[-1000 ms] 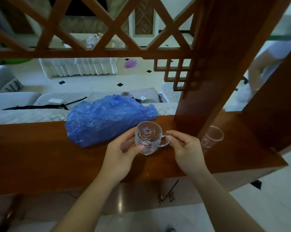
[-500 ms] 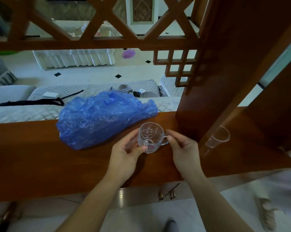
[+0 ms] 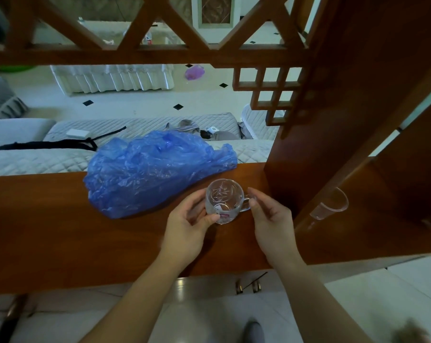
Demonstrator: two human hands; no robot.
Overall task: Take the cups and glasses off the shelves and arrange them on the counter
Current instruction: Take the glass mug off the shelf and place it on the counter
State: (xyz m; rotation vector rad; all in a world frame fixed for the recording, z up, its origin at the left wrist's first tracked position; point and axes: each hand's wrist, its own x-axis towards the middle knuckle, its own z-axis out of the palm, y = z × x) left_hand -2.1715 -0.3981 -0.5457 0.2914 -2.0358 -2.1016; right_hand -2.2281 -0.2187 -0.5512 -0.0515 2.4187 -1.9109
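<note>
Glass mug [image 3: 224, 203] now lowered onto the tabletop [image 3: 48, 231], left hand [image 3: 188, 225] clamped on its body, right hand [image 3: 271, 219] pinching the handle; placement nearly done, release next.

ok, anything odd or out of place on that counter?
Yes: a crumpled blue plastic bag sprawls over the counter right beside the glass mug, crowding the arranging space. The plastic cup past the wooden post appears tilted. Nothing spilled or broken.
</note>
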